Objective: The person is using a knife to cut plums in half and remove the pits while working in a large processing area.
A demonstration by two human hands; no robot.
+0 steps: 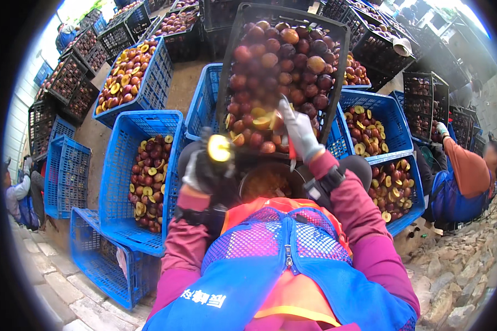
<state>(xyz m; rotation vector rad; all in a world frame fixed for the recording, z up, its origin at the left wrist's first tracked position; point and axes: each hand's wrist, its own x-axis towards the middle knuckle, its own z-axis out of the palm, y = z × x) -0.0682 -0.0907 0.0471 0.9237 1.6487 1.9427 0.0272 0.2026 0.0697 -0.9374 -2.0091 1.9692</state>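
Plainly, from the head view, the cutting is well under way but unfinished. My left hand (201, 168), in a dark glove, hovers beside the near left corner of the black crate (292, 11), its fingers closed on a cut fruit half (220, 148) whose yellow face is turned up. My right hand (302, 132), in a pale glove, is over the crate's near edge; one finger points towards the far edge, and the others seem wrapped round a red tool (291, 148), though I can't see exactly how they sit on it. Whole dark-red fruits (287, 65) fill the crate from its far edge to past the middle, so I judge plenty is left to cut. Along its near edge lie some cut pieces (258, 121) showing yellow. Below that edge, between my knees, a round bowl (245, 191) holds wet-looking scraps, too blurred to name. As for what's done, cut fruit (149, 182) is heaped towards the right side of the blue crate (111, 182) on my left, and more halves lie in the upper right crate (373, 97) and the lower right crate (418, 193), mixed with pieces lying skin-up.
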